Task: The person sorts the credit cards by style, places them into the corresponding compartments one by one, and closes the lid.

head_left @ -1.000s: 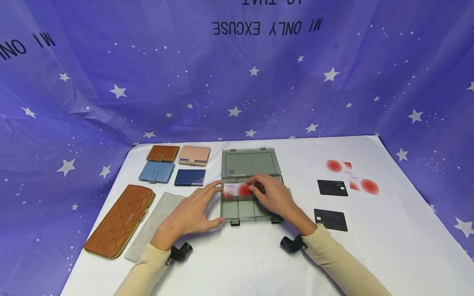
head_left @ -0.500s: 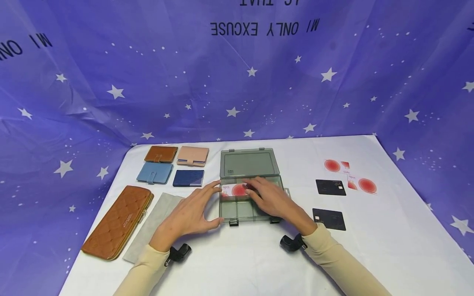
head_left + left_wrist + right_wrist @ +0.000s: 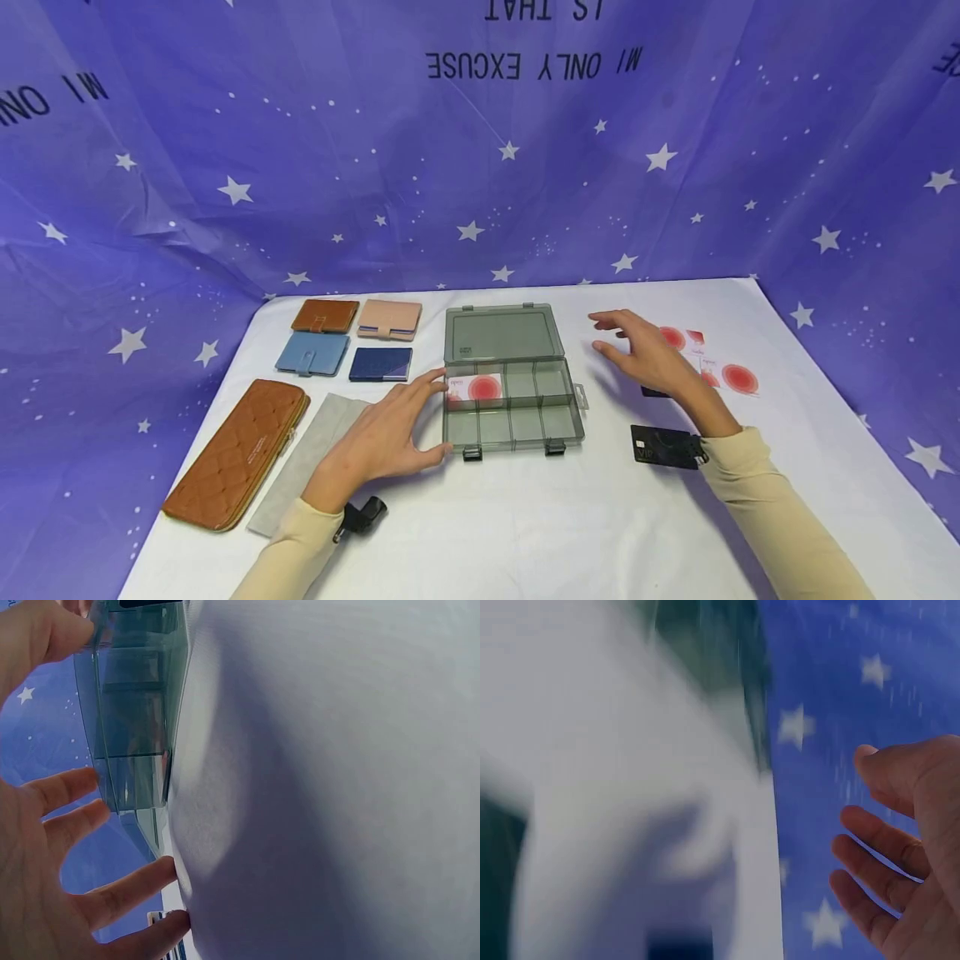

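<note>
1. Left hand [image 3: 382, 437] rests on the white tablecloth [image 3: 525, 533], fingers spread and mostly straight, index tip and thumb touching the left wall of the translucent grey plastic compartment box [image 3: 513, 412]; not gripping it.
2. Left wrist view: same hand [image 3: 45, 847] splayed beside the box [image 3: 135, 720], fingertips on the cloth.
3. Box sits mid-table, lid open and lying back flat, 2 black latches on the front edge.
4. White card with a red circle [image 3: 474, 387] lies in the box's rear-left compartment, next to the left index fingertip.
5. Right hand [image 3: 652, 354] hovers right of the box, apart from it, fingers loosely spread, holding nothing; right wrist view is blurred but shows the open palm [image 3: 907, 847].
6. Under and beyond the right hand: 2 white cards with red circles [image 3: 738, 377], 1 black card mostly hidden by the hand.
7. Another black VIP card [image 3: 663, 446] lies near the right sleeve.
8. Left side: long brown quilted zip wallet [image 3: 236, 454], grey felt sleeve [image 3: 300, 462] just beside it.
9. Behind them 4 small card holders: brown leather [image 3: 324, 316], pink [image 3: 388, 320], light blue [image 3: 312, 353], navy [image 3: 380, 364].
10. Purple star-printed backdrop [image 3: 480, 167] behind the table.
</note>
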The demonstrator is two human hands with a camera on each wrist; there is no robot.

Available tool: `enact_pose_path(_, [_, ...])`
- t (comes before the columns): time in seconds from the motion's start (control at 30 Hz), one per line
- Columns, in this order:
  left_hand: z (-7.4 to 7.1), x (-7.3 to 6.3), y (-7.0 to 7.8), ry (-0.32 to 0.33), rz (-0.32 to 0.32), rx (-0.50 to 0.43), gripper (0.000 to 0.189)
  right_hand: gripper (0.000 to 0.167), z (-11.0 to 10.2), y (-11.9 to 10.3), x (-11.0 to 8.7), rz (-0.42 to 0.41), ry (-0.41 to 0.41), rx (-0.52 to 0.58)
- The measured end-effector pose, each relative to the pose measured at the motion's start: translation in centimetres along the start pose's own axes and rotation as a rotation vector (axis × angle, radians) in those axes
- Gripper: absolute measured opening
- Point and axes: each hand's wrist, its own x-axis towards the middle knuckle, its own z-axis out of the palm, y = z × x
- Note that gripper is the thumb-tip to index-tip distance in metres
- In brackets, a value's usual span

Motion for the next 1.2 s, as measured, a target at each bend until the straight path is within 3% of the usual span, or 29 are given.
enact_pose_path(0.17, [0.4,0.2,0.1,-0.01,-0.002,-0.013,0.089,0.047,-3.6,5.1,-2.0,0.037,0.011,-0.123])
enact_pose_path(0.27, [0.6,0.3,0.2,-0.016,-0.001,-0.009,0.09,0.051,-5.3,7.9,-3.4,0.138,-0.025,-0.129])
enact_pose_path(0.4, [0.6,0.3,0.2,-0.017,-0.001,-0.003,0.09,0.055,-6.3,11.0,-4.7,0.235,-0.097,-0.156])
enact_pose_path(0.53, [0.6,0.3,0.2,-0.02,-0.001,-0.002,0.089,0.058,-6.8,13.1,-5.6,0.25,-0.139,-0.218])
enact_pose_path(0.93, [0.3,0.2,0.0,-0.028,-0.021,0.01,0.089,0.061,-7.9,15.1,-6.0,0.307,-0.214,-0.229])
enact_pose_path(1.1, [0.2,0.0,-0.1,-0.026,-0.031,0.014,0.09,0.06,-7.8,15.1,-5.5,0.29,-0.192,-0.18])
enact_pose_path(1.2, [0.0,-0.1,-0.2,-0.033,-0.038,0.012,0.09,0.06,-7.7,14.8,-5.2,0.326,-0.173,-0.165])
